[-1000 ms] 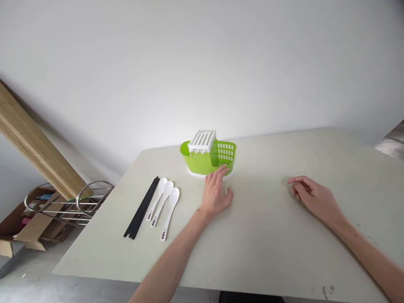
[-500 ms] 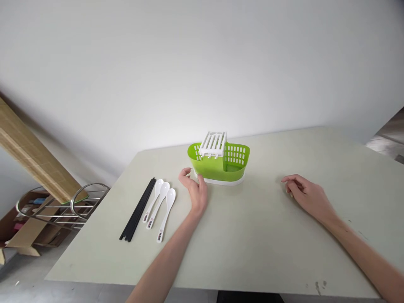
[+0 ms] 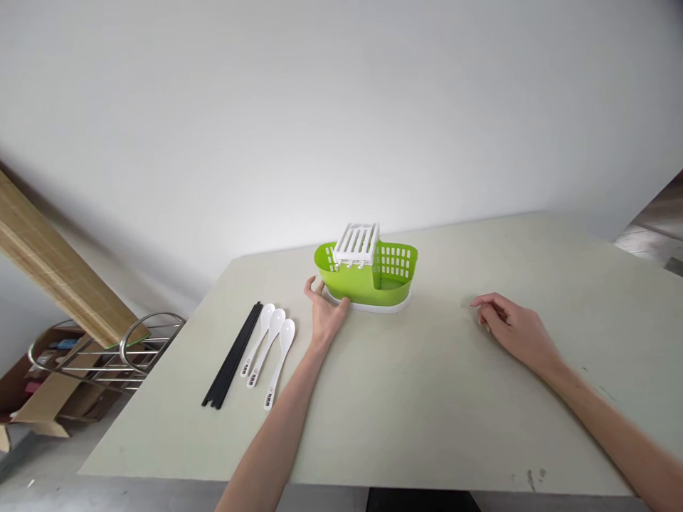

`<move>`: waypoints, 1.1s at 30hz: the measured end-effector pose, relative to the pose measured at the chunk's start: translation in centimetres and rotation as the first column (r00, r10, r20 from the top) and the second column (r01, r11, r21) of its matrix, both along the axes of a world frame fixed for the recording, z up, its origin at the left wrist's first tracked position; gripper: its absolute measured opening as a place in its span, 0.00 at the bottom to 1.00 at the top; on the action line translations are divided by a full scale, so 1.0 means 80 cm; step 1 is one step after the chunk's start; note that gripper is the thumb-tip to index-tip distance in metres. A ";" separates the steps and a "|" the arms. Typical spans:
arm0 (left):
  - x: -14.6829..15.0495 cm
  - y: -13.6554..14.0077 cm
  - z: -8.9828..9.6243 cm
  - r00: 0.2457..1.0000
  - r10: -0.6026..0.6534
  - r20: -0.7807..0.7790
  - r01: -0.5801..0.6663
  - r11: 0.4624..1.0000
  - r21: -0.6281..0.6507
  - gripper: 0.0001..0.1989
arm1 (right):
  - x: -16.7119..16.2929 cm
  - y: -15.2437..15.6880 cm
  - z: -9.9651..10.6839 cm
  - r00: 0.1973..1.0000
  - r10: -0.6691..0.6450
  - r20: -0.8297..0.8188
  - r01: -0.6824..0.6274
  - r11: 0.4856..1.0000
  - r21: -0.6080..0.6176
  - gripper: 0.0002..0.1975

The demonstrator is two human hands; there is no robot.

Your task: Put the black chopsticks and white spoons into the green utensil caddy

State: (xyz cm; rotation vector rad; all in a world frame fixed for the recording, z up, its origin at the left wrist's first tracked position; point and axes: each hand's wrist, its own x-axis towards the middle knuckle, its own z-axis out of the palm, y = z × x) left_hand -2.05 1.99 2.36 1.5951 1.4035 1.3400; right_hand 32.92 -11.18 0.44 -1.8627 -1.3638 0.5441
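A green plastic cutlery holder (image 3: 352, 286) with perforated ends stands on a white base tray at the back middle of the table. Across its middle section lies a white slatted top (image 3: 356, 244) with small hooks along the front. My left hand (image 3: 325, 314) grips the lower left end of the holder, thumb in front and fingers round the side. Well to the right, my right hand (image 3: 509, 323) rests on the table, index finger stretched out, the others loosely curled, holding nothing. Three white spoons (image 3: 274, 327) lie left of my left forearm, beside several black chopsticks (image 3: 233, 355).
The pale table (image 3: 405, 412) meets a white wall (image 3: 341, 114) at the back. On the floor to the left are a metal rack (image 3: 128, 355), an opened cardboard box (image 3: 48, 405) and a long cardboard piece (image 3: 58, 256) leaning over them.
My left hand has moved in against the holder's left end, its thumb now at the front of the base. My right hand is nearly unchanged.
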 end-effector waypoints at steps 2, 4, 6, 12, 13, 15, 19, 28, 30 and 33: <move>0.001 -0.001 -0.001 0.999 -0.024 -0.040 0.026 0.999 0.044 0.46 | -0.001 0.000 0.001 1.000 0.005 -0.001 -0.005 1.000 0.003 0.14; 0.003 -0.003 -0.004 0.996 -0.037 -0.077 0.043 0.996 0.077 0.47 | -0.002 0.000 0.000 1.000 0.011 0.000 -0.011 1.000 0.008 0.14; 0.006 -0.005 -0.007 0.993 -0.044 -0.112 0.055 0.994 0.098 0.48 | -0.001 0.000 0.000 1.000 0.015 0.006 -0.015 1.000 0.011 0.14; 0.013 -0.013 -0.016 0.970 -0.032 -0.241 0.065 0.989 0.133 0.51 | 0.001 0.001 -0.005 0.999 0.022 0.050 -0.025 0.998 0.049 0.14; 0.013 -0.013 -0.017 0.967 -0.021 -0.255 0.058 0.989 0.137 0.51 | 0.001 0.001 -0.006 0.998 0.025 0.063 -0.029 0.998 0.061 0.13; 0.014 -0.015 -0.018 0.961 0.002 -0.276 0.040 0.988 0.146 0.50 | -0.001 0.001 -0.006 0.996 0.027 0.091 -0.034 0.996 0.086 0.13; 0.016 -0.017 -0.017 0.955 0.012 -0.296 0.040 0.985 0.168 0.47 | -0.010 -0.002 0.001 0.989 0.110 0.099 -0.121 0.987 0.106 0.15; 0.020 -0.022 -0.013 0.945 -0.079 -0.318 0.137 0.977 0.164 0.34 | -0.019 -0.009 0.015 0.931 0.354 -0.086 -0.344 0.932 0.111 0.25; 0.019 -0.018 -0.015 0.962 -0.067 -0.264 0.108 0.983 0.146 0.31 | -0.018 -0.007 0.012 0.918 0.383 -0.102 -0.370 0.921 0.125 0.25; 0.017 -0.008 -0.021 0.987 -0.037 -0.154 0.058 0.990 0.132 0.31 | -0.020 -0.006 0.008 0.899 0.422 -0.121 -0.407 0.904 0.131 0.25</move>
